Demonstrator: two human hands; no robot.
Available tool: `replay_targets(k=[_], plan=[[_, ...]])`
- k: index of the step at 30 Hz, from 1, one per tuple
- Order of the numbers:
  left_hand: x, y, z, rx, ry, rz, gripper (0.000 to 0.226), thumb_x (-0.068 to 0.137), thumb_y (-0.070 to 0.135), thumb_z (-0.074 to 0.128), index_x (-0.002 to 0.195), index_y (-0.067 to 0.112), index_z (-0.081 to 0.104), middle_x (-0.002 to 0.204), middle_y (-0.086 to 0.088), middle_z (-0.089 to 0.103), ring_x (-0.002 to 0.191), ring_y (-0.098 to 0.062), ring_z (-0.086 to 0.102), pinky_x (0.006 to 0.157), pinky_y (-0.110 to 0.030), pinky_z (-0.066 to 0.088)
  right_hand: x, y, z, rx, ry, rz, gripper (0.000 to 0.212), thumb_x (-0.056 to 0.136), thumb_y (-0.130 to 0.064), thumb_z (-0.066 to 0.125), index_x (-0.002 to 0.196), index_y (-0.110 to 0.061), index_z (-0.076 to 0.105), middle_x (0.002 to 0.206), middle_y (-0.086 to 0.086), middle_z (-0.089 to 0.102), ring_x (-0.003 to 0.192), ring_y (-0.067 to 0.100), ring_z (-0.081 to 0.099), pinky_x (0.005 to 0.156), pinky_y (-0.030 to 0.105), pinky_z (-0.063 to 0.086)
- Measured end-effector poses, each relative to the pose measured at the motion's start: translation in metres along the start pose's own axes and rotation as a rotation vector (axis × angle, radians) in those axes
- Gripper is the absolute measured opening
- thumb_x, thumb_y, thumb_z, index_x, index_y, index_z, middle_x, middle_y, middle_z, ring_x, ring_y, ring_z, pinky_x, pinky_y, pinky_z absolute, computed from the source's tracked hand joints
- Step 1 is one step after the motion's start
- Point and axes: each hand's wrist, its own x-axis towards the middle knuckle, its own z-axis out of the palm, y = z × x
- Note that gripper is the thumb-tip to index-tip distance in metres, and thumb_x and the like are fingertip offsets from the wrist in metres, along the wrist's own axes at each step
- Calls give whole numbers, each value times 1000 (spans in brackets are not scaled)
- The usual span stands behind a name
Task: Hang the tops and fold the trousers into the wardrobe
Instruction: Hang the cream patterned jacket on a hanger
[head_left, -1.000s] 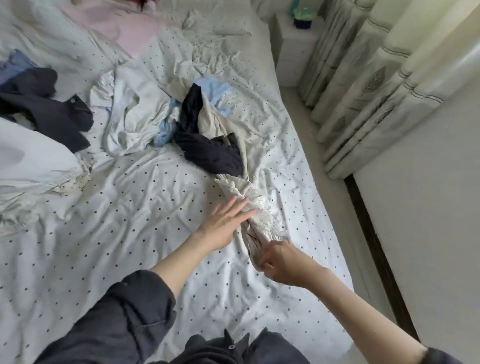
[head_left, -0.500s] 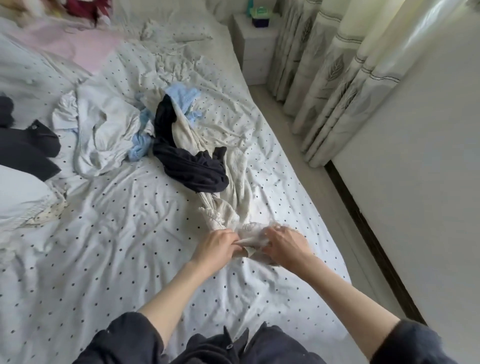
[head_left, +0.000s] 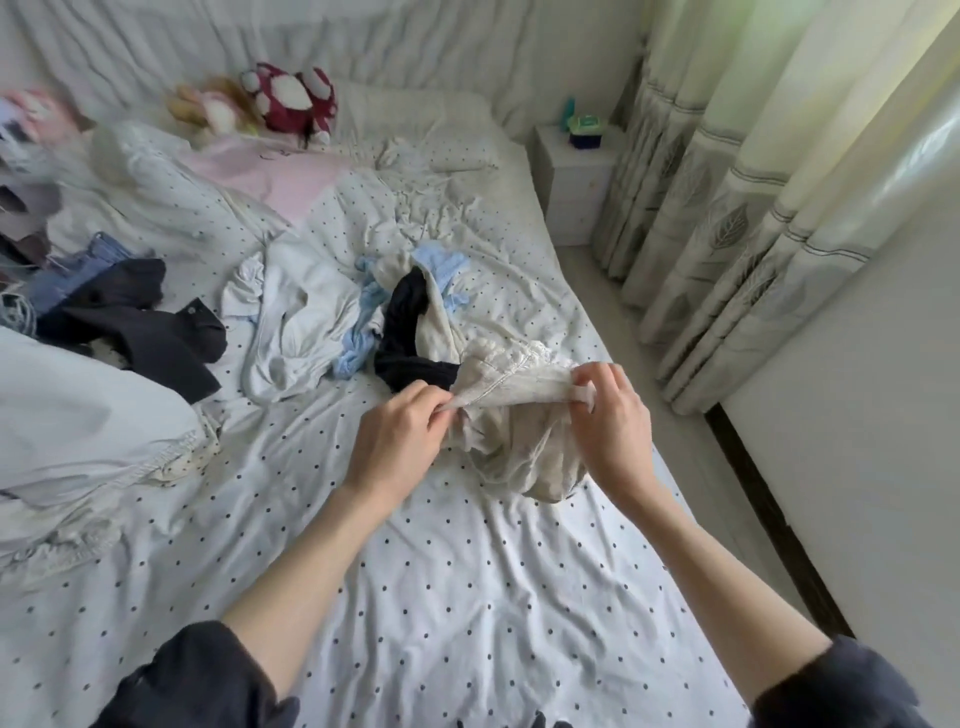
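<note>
At the centre of the frame, the cream lace-trimmed garment (head_left: 511, 395) is pinched at its left edge by the left hand (head_left: 397, 441), whose thumb and curled fingers are closed on the fabric. At the right edge it is gripped by the right hand (head_left: 610, 415), the fingers curled round a white tag or corner. Half a second ago both hands were bunched together low on the bedsheet; now they are drawn apart and raised, so that a band of the garment is stretched taut between them while the rest is left sagging onto the polka-dot bed (head_left: 467, 597). The cloth is thus being opened out, which is judged to be the identifying step: whether a top or trousers is held cannot be told yet. Just beyond the hands, a black garment (head_left: 405, 332) is draped against the cream fabric and may be dragged along. Further toward the middle left, a white garment (head_left: 296, 322) and a light blue one (head_left: 441, 262) are heaped. Dark clothes (head_left: 140, 332) are spread at the left edge. No wardrobe is seen.
</note>
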Motion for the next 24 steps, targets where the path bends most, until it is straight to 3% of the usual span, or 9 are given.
replay_targets(k=[6,10,12,14,17,20,24], plan=[[98,28,-77,42,348,137,5,78,1,71,79,0,66,73,-11,67,57,-27,61,49,-30,46,94,-65,-61,168,283,-185,22,78,9,50,96,2,60,99,15,62,83,34,58,70,45,45],[152,60,-140,31,579,223,6,82,5,68,78,1,65,69,-9,66,57,-24,60,56,-32,45,151,-113,-120,275,465,-313,22,77,9,47,94,3,60,98,15,61,80,28,55,69,31,39],[165,73,-163,32,657,249,5,81,3,68,77,2,65,69,-8,65,57,-20,56,59,-22,36,164,-127,-140,295,501,-369,21,77,7,48,93,2,59,97,15,59,78,23,51,67,25,34],[164,74,-168,49,611,220,5,82,4,68,79,3,64,73,-7,64,60,-18,51,62,-20,35,165,-128,-142,289,483,-374,20,76,8,48,92,3,59,96,15,58,77,20,47,66,20,28],[139,60,-142,96,418,32,5,86,3,61,90,4,62,93,-9,61,74,-27,57,67,-39,46,150,-114,-129,283,378,-334,22,75,13,48,91,2,58,96,13,57,82,27,52,69,21,29],[106,31,-110,128,291,-230,11,87,-3,53,94,1,61,104,-12,54,83,-29,57,64,-30,37,131,-99,-116,305,305,-285,23,73,15,48,88,0,56,95,11,60,84,25,54,73,23,36],[80,-1,-99,40,279,-330,15,85,-5,54,93,0,65,96,-11,54,76,-25,56,66,-20,31,122,-79,-127,418,361,-169,25,72,11,53,79,-13,53,89,0,59,80,13,51,69,3,33]])
